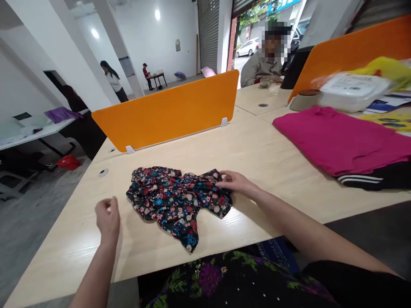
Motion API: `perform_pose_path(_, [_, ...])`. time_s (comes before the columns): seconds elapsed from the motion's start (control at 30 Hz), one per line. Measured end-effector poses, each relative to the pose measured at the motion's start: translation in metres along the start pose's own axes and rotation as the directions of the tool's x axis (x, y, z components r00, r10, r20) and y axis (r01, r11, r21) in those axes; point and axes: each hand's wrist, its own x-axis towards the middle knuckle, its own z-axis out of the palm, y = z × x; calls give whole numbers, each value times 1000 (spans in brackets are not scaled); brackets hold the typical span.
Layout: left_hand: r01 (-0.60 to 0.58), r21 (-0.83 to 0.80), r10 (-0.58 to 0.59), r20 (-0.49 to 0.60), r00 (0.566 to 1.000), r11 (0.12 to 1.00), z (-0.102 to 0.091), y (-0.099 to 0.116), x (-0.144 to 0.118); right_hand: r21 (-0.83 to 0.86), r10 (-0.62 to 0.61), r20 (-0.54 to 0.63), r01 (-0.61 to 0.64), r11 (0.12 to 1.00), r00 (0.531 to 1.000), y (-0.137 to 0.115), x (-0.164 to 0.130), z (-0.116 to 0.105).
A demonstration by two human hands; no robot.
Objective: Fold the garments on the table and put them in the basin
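right hand (pixel 234 182) pinches the right edge of the crumpled floral cloth (pixel 176 201); left hand (pixel 107 216) hovers loosely curled, just left of the cloth, holding nothing.

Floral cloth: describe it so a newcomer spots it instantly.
On the wooden desk, in front of the orange divider, lies the floral cloth, crumpled. The right hand pinches its edge. Unlike the plain pink cloth, it is dark with small flowers.

Dark floral cloth (pixel 175 201), magenta garment (pixel 340 141), orange divider (pixel 167 113)
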Motion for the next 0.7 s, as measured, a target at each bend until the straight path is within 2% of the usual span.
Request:
perform_pose_path(0.03, [-170, 67, 167, 49, 985, 983, 3, 7, -6, -66, -18, 33, 20, 998, 999, 2, -1, 5])
perform_pose_path(0.07, [-338, 107, 324, 130, 937, 935, 7, 16, -11, -110, -47, 68, 54, 992, 997, 2, -4, 10])
perform_pose_path(0.1, [-480, 111, 450, 216, 866, 870, 12, 26, -16, -125, -90, 94, 102, 987, 991, -2, -8, 16])
perform_pose_path(0.17, [-697, 79, 627, 375, 683, 712, 26, 48, -27, -70, -213, 159, 226, 972, 964, -18, -24, 28])
perform_pose_path(0.2, [-772, 46, 677, 449, 583, 634, 33, 58, -34, -8, -287, 222, 296, 955, 932, -29, -35, 35])
perform_pose_path(0.23, [-825, 0, 704, 520, 483, 565, 40, 67, -42, 67, -369, 310, 366, 928, 876, -41, -48, 42])
perform_pose_path(0.27, [-862, -45, 712, 586, 387, 505, 46, 73, -50, 146, -451, 416, 432, 890, 790, -53, -61, 49])
perform_pose_path(0.3, [-886, -84, 706, 640, 302, 455, 50, 77, -59, 221, -523, 526, 486, 846, 670, -64, -74, 56])
perform_pose_path(0.33, [-901, -119, 695, 681, 232, 417, 52, 79, -67, 295, -575, 627, 524, 799, 525, -72, -84, 61])
perform_pose_path(0.37, [-904, -150, 689, 699, 189, 400, 51, 78, -73, 361, -607, 695, 543, 759, 386, -78, -91, 65])
perform_pose_path(0.4, [-895, -177, 694, 698, 179, 409, 48, 75, -79, 401, -618, 729, 549, 734, 294, -80, -93, 67])
perform_pose_path(0.43, [-873, -204, 709, 677, 201, 442, 42, 70, -82, 399, -615, 738, 555, 730, 278, -78, -91, 67])
perform_pose_path(0.47, [-840, -229, 727, 639, 252, 492, 33, 64, -85, 346, -596, 723, 564, 750, 348, -74, -84, 65])
perform_pose_path(0.5, [-798, -246, 739, 589, 328, 550, 23, 57, -86, 236, -554, 673, 568, 789, 490, -67, -73, 63])
perform_pose_path(0.53, [-754, -253, 738, 534, 413, 606, 11, 50, -87, 77, -486, 577, 549, 832, 656, -59, -59, 60])
perform_pose_path(0.57, [-715, -252, 724, 489, 488, 652, -2, 43, -88, -105, -403, 448, 495, 862, 798, -49, -43, 59])
perform_pose_path(0.6, [-677, -247, 700, 456, 550, 693, -16, 36, -89, -275, -326, 326, 420, 865, 887, -41, -27, 59])
perform_pose_path(0.63, [-640, -245, 673, 434, 599, 728, -29, 30, -90, -408, -273, 248, 356, 841, 930, -33, -12, 61])
perform_pose_path(0.67, [-601, -243, 641, 425, 640, 761, -41, 23, -91, -503, -242, 229, 328, 800, 943, -27, 2, 64])
perform_pose_path(0.7, [-569, -229, 607, 419, 675, 790, -52, 17, -91, -560, -232, 258, 341, 755, 938, -23, 14, 68])
